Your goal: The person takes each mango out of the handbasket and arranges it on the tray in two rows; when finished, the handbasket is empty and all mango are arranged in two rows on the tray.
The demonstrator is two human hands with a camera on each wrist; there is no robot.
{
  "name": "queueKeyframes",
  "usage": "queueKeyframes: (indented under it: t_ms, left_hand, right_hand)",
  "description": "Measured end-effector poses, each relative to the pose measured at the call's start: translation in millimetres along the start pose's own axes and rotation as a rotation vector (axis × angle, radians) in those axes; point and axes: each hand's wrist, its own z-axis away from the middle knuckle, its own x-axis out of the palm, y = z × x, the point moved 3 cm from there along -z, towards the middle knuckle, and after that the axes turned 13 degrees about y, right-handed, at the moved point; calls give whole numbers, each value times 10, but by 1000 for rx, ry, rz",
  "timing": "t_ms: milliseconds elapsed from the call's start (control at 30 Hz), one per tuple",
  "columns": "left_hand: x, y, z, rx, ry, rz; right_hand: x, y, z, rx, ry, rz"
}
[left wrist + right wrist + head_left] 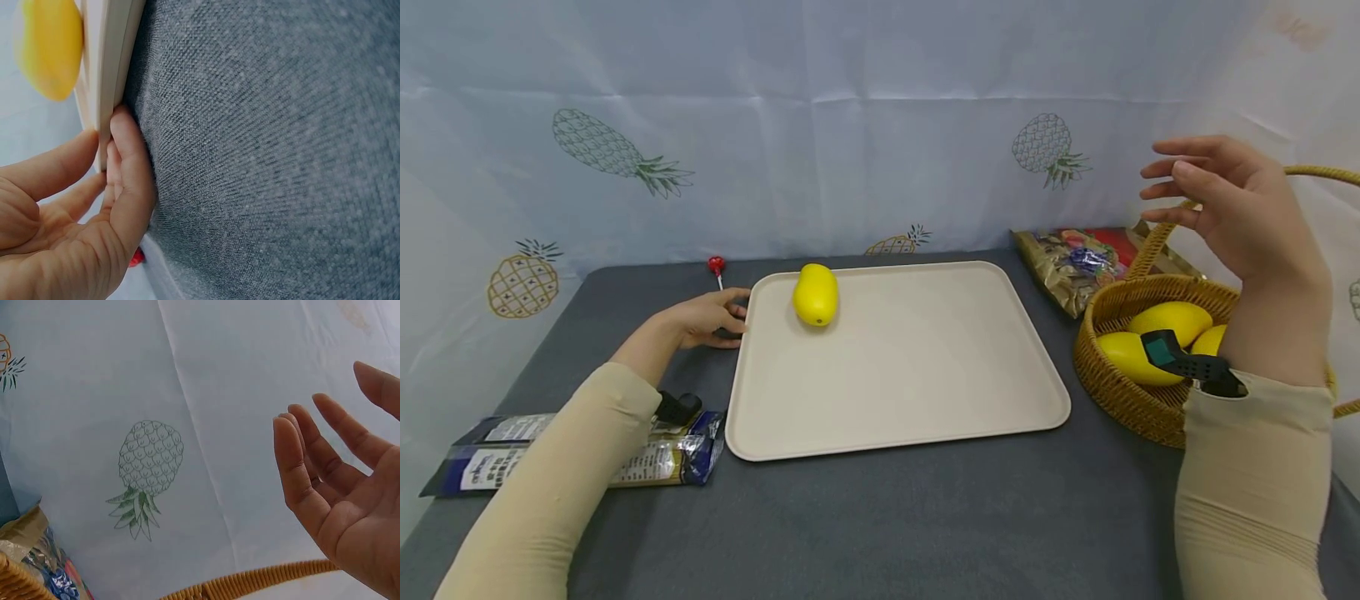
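My left hand [711, 319] is at the left edge of a cream rectangular tray [910, 358]. In the left wrist view, the thumb of this hand [75, 219] lies against the tray rim [111, 56] and the fingers are at its underside, pinching the edge. A yellow mango-like fruit [816, 295] rests on the tray near its far left corner. My right hand [1240, 200] is raised over a wicker basket [1120, 408], fingers loosely bent and apart. Nothing is in its grasp in the right wrist view, where the palm [362, 519] shows. Several yellow fruits [1171, 321] lie in the basket, partly hidden by the right arm.
Beyond the left hand lies a red lollipop [717, 265]. Dark printed packets [490, 468] are under the left forearm. A shiny gold and red bag [1067, 267] lies behind the basket, whose handle [1318, 172] arches up beside the right hand. A pineapple-print curtain [850, 167] hangs behind the table.
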Motion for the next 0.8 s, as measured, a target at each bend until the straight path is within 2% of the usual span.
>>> queueKeyframes:
  t_ms: [167, 367, 600, 800]
  left_hand:
    - [-10, 11, 0, 1, 2, -8]
    - [-15, 16, 3, 5, -4, -8]
    - [-23, 28, 13, 12, -5, -9]
    - [-20, 57, 5, 14, 0, -14]
  right_hand:
    - [-258, 106, 68, 54, 22, 5]
    - [-583, 257, 137, 163, 71, 65]
    - [-945, 383, 164, 335, 276, 103]
    - [-1211, 476, 208, 495, 449, 243]
